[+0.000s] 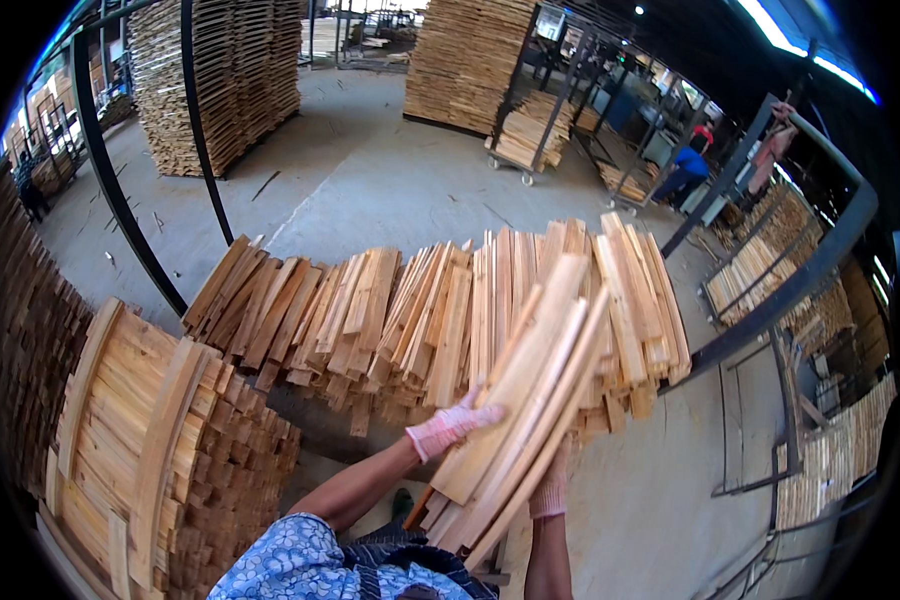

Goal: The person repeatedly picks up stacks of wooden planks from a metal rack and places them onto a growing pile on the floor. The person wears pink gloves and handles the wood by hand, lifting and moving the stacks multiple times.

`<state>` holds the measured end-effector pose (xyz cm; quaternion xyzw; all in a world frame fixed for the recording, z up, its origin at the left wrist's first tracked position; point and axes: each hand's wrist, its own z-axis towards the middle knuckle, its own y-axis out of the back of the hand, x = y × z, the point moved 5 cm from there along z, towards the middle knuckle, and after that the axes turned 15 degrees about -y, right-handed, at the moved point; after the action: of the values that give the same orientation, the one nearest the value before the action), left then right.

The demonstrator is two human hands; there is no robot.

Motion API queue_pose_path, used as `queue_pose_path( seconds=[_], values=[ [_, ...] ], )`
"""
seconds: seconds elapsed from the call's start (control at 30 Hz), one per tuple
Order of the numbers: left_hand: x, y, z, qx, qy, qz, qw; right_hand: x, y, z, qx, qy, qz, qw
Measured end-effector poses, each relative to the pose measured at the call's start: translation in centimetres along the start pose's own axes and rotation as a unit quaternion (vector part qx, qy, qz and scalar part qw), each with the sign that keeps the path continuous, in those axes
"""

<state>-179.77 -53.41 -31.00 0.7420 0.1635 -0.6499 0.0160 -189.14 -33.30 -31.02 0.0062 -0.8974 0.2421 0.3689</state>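
A bundle of long, thin wooden boards (pixel 510 400) slants across the front of my body, its far end over the pile ahead. My left hand (pixel 455 422), in a pink-and-white knit glove, clasps the bundle's left side with the thumb on top. On the other side, my right hand (pixel 550 485), gloved alike, supports the boards from the right and below; its fingers are mostly hidden behind them. Just beyond lies a wide row of loose boards (pixel 370 310), heaped side by side on a cart with dark metal uprights.
At my left stands a stack of boards (pixel 130 420) with cross strips on top. Dark metal posts (pixel 120 190) rise at the cart's left end, and a bent frame (pixel 790 290) at its right. Tall wood stacks (pixel 215 90) stand farther back. A person in blue (pixel 688 170) bends over at the far right.
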Motion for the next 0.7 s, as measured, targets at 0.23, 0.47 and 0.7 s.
queue_pose_path(
  seconds=[0.23, 0.47, 0.7],
  values=[
    [-5.1, 6.8, -14.1, -0.19, -0.162, -0.104, 0.963, -4.0, -12.9, -5.7, 0.227, -0.004, -0.185, 0.956],
    [-12.3, -0.4, -21.9, -0.375, -0.256, -0.158, 0.877, 0.2, -18.3, -9.3, 0.424, -0.066, -0.252, 0.867],
    [-11.9, -0.2, -27.1, -0.616, -0.21, -0.046, 0.758, -0.4, -30.2, -10.1, 0.554, -0.168, -0.477, 0.661]
  ],
)
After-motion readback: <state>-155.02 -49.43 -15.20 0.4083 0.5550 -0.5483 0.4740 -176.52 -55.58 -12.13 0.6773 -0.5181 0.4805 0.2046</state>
